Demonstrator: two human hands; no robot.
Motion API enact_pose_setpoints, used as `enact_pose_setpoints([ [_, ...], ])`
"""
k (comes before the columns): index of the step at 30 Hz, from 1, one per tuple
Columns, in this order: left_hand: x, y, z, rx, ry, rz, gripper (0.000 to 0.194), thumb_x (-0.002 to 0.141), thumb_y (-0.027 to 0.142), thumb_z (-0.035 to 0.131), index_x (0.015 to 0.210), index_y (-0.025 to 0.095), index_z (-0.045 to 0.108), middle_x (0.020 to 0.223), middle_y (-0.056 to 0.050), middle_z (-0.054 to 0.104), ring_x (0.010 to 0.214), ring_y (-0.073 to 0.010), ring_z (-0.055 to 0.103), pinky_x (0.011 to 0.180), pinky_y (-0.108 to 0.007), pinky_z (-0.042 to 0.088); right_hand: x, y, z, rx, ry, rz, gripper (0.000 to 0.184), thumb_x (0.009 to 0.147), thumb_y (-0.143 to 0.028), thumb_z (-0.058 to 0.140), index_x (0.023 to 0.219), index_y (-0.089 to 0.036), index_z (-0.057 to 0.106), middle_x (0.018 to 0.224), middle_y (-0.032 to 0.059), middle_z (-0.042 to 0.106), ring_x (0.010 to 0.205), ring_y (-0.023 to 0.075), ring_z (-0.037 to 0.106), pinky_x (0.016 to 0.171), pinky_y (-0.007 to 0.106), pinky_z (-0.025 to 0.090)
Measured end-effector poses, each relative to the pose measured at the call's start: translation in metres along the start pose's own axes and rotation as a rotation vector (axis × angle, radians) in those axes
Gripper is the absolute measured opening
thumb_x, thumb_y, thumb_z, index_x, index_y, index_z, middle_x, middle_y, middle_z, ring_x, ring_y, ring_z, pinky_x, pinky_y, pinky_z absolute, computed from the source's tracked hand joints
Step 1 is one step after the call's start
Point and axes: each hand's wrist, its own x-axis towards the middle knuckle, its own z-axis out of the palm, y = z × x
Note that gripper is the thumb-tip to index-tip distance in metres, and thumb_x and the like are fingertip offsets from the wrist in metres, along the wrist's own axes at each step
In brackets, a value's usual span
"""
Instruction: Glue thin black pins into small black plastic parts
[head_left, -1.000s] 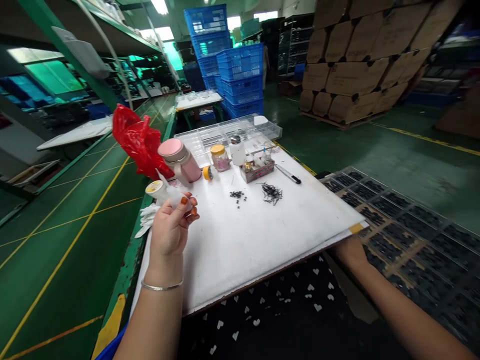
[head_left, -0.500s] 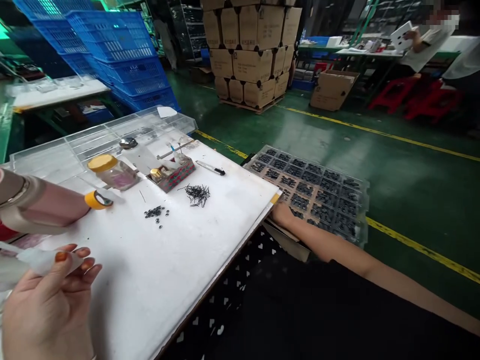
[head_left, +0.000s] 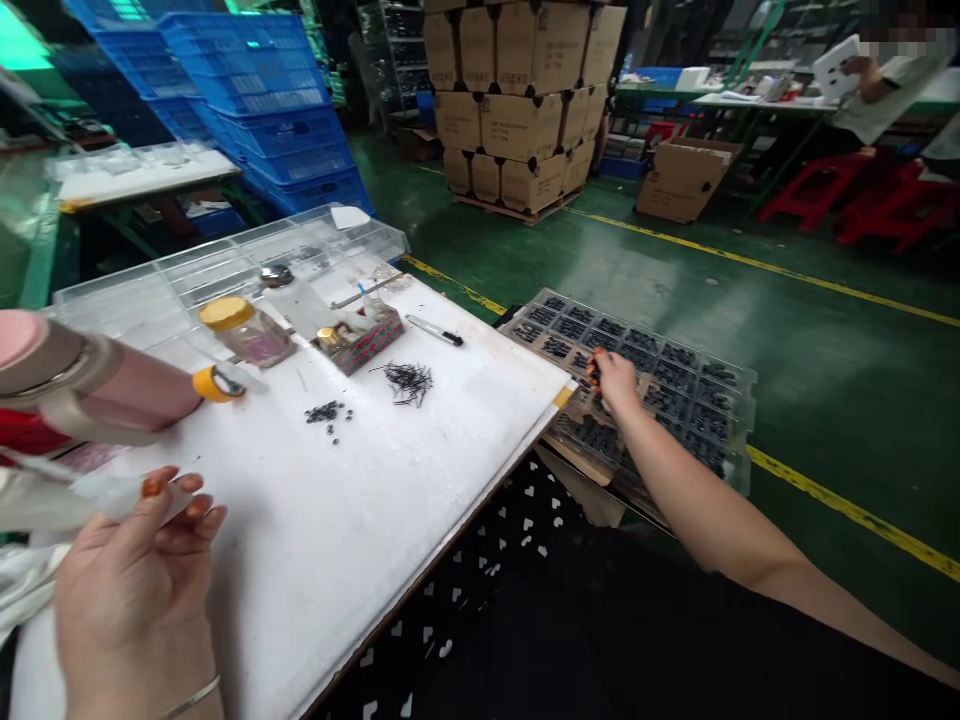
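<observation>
My left hand [head_left: 139, 590] is at the lower left over the white work board [head_left: 360, 500], its fingers closed round a translucent squeeze bottle [head_left: 45, 500]. My right hand [head_left: 616, 382] reaches off the board's right edge onto a clear compartment tray [head_left: 675, 375] filled with small black parts. Its fingers are curled over the tray's near cells, and I cannot make out what they hold. On the board lie a small heap of black pins [head_left: 409, 380] and a scatter of black rings [head_left: 326, 413].
A pink flask [head_left: 97, 385], yellow tape roll [head_left: 212, 383], yellow-lidded jar [head_left: 244, 332], small patterned box [head_left: 358, 345] and pen [head_left: 435, 331] sit at the board's far side. Clear lidded boxes [head_left: 225, 260], blue crates [head_left: 247, 100], stacked cartons [head_left: 517, 100] and a seated person [head_left: 877, 90] lie beyond.
My right hand has come up from beside the board's edge and onto the compartment tray. The view has turned a little; my left hand still holds the bottle.
</observation>
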Motion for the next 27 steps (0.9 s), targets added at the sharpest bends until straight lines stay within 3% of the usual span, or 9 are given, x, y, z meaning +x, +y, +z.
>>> enact_pose_setpoints([
  [2, -0.008, 0.005, 0.005, -0.116, 0.046, -0.018, 0.036, 0.041, 0.013, 0.078, 0.073, 0.017, 0.061, 0.071, 0.004, 0.063, 0.052, -0.0083, 0.051, 0.042, -0.018, 0.049, 0.006, -0.037, -0.002, 0.105, 0.017, -0.022, 0.050, 0.102, -0.055, 0.025, 0.087, -0.017, 0.055, 0.061, -0.0033, 0.052, 0.040, 0.0088, 0.045, 0.037, 0.020, 0.036],
  [4, -0.013, 0.008, 0.007, -0.164, 0.009, -0.025, 0.040, 0.044, 0.016, 0.082, 0.079, 0.016, 0.063, 0.071, 0.002, 0.064, 0.050, -0.0076, 0.052, 0.043, -0.017, 0.048, 0.004, -0.083, 0.014, 0.197, -0.053, -0.091, 0.045, 0.100, -0.056, 0.030, 0.088, -0.019, 0.053, 0.061, -0.0039, 0.053, 0.039, 0.0083, 0.044, 0.036, 0.020, 0.034],
  [6, -0.014, 0.006, 0.005, -0.202, 0.004, 0.026, 0.041, 0.049, 0.025, 0.084, 0.084, 0.015, 0.064, 0.072, 0.001, 0.064, 0.050, -0.0072, 0.051, 0.043, -0.016, 0.048, -0.011, -0.133, 0.048, 0.201, -0.290, -0.279, 0.040, 0.099, -0.052, 0.040, 0.088, -0.018, 0.057, 0.063, -0.0024, 0.058, 0.041, 0.0087, 0.049, 0.038, 0.020, 0.035],
  [9, -0.011, 0.002, -0.005, -0.207, -0.001, 0.141, 0.039, 0.063, 0.037, 0.083, 0.090, 0.016, 0.064, 0.077, 0.000, 0.063, 0.053, -0.0066, 0.051, 0.047, -0.017, 0.049, -0.060, -0.202, 0.119, -0.206, -0.808, -0.813, 0.035, 0.103, -0.038, 0.039, 0.090, -0.016, 0.063, 0.069, 0.0009, 0.067, 0.057, 0.0117, 0.062, 0.054, 0.022, 0.047],
  [10, -0.011, 0.001, -0.009, -0.205, 0.008, 0.177, 0.038, 0.066, 0.039, 0.082, 0.091, 0.016, 0.064, 0.077, 0.000, 0.063, 0.053, -0.0065, 0.051, 0.048, -0.017, 0.049, -0.080, -0.220, 0.144, -0.261, -0.879, -0.904, 0.029, 0.100, -0.037, 0.048, 0.087, -0.016, 0.065, 0.072, 0.0015, 0.069, 0.065, 0.0139, 0.065, 0.061, 0.024, 0.049],
  [13, -0.008, 0.000, -0.018, -0.211, 0.067, 0.243, 0.039, 0.068, 0.040, 0.081, 0.092, 0.016, 0.063, 0.078, 0.000, 0.063, 0.053, -0.0065, 0.051, 0.048, -0.017, 0.048, -0.134, -0.258, 0.209, -0.345, -0.944, -1.062, 0.026, 0.095, -0.039, 0.060, 0.094, -0.014, 0.067, 0.087, 0.0045, 0.070, 0.081, 0.0179, 0.068, 0.075, 0.034, 0.055],
  [16, -0.006, 0.001, -0.021, -0.238, 0.092, 0.256, 0.041, 0.068, 0.042, 0.082, 0.093, 0.016, 0.062, 0.078, 0.000, 0.062, 0.051, -0.0059, 0.049, 0.047, -0.017, 0.047, -0.166, -0.276, 0.246, -0.381, -0.917, -1.150, 0.030, 0.096, -0.037, 0.058, 0.113, -0.013, 0.063, 0.109, 0.0077, 0.066, 0.095, 0.0193, 0.066, 0.084, 0.041, 0.056],
  [22, -0.004, 0.002, -0.020, -0.269, 0.077, 0.280, 0.038, 0.070, 0.041, 0.081, 0.090, 0.016, 0.062, 0.078, 0.000, 0.062, 0.050, -0.0055, 0.048, 0.048, -0.018, 0.046, -0.186, -0.281, 0.260, -0.285, -0.901, -1.219, 0.037, 0.094, -0.043, 0.061, 0.118, -0.015, 0.062, 0.120, 0.0104, 0.063, 0.107, 0.0237, 0.062, 0.090, 0.045, 0.054],
  [27, -0.003, 0.000, -0.021, -0.239, 0.068, 0.264, 0.036, 0.071, 0.040, 0.080, 0.092, 0.017, 0.061, 0.078, -0.001, 0.062, 0.050, -0.0058, 0.048, 0.048, -0.019, 0.046, -0.159, -0.286, 0.228, -0.069, -0.954, -1.213, 0.047, 0.090, -0.047, 0.065, 0.125, -0.017, 0.058, 0.128, 0.0095, 0.064, 0.114, 0.0215, 0.062, 0.097, 0.035, 0.051],
])
